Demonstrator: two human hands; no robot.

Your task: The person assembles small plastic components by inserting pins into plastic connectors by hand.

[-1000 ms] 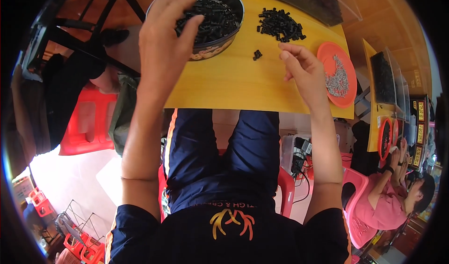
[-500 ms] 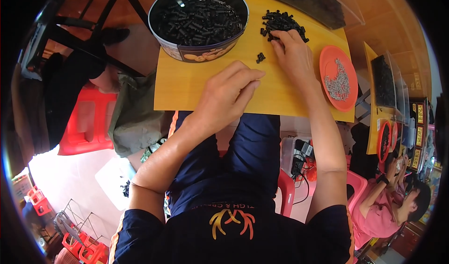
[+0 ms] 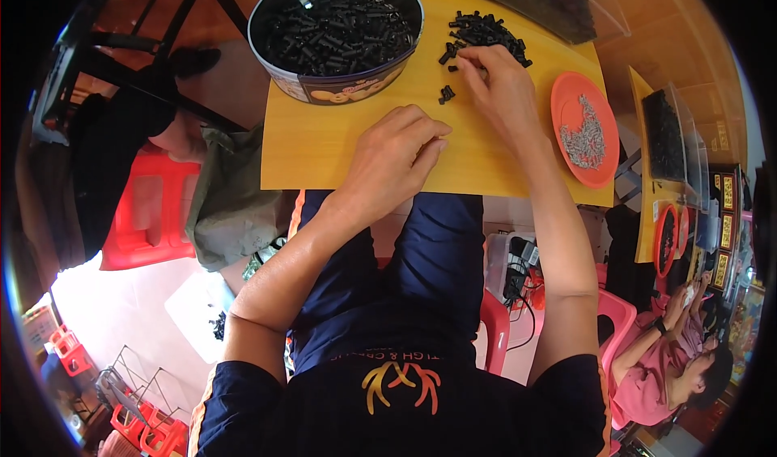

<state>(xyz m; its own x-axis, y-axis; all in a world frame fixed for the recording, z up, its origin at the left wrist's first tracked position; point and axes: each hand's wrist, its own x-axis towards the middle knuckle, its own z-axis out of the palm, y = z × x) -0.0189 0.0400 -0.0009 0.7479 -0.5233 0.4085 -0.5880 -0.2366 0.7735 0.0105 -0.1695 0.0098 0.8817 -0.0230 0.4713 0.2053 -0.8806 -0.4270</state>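
Note:
My right hand (image 3: 500, 89) is at the near left edge of a pile of small black cylindrical parts (image 3: 490, 34), its thumb and fingers drawn together. A small black piece (image 3: 453, 68) shows right beside those fingertips; whether it is gripped is unclear. My left hand (image 3: 392, 151) rests low over the table's near part, fingers curled and thumb close to the index finger; anything between them is hidden. Between the hands and the tin lies a little cluster of black parts (image 3: 446, 94). The large round tin (image 3: 344, 89) at the back left holds many more such parts.
An orange-red plate (image 3: 571, 161) of small grey metal pieces sits at the right edge of the yellow table (image 3: 316, 149). A clear bin (image 3: 530, 4) with black parts stands at the back. Another person (image 3: 660, 368) works at the right; a red stool (image 3: 150, 214) is left.
My right hand has drawn slightly left, off the pile toward its near left edge. My left hand stays nearly in place. The whole view has shifted a little.

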